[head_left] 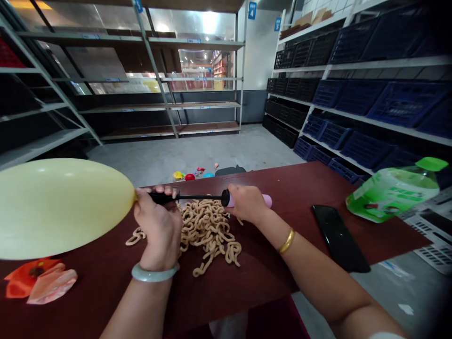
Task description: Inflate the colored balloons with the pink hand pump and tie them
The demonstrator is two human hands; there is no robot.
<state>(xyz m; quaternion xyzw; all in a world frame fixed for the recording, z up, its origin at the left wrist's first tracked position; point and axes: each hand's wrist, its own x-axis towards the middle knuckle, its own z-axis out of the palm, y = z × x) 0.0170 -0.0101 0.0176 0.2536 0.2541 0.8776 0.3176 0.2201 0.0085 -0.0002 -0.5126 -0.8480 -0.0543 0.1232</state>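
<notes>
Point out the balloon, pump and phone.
Yellow balloon (66,209), head view: middle of its side.
Hand pump (225,197), head view: its black collar.
Black phone (339,238), head view: middle of its upward face.

we see a pale yellow balloon (65,207), a black and lilac pump (225,197), tan coils (205,223), a maroon table (264,273), a green bottle (391,193) and a black phone (339,238).

Below and left of the centre, the bare left hand (158,226) has a thick, smooth, rounded bangle (155,274) of milky pale green at its wrist. Right of centre, the bare right hand (249,202) has a shiny gold bracelet (287,241) behind it. A white sleeve edge (387,335) shows at bottom right.
</notes>
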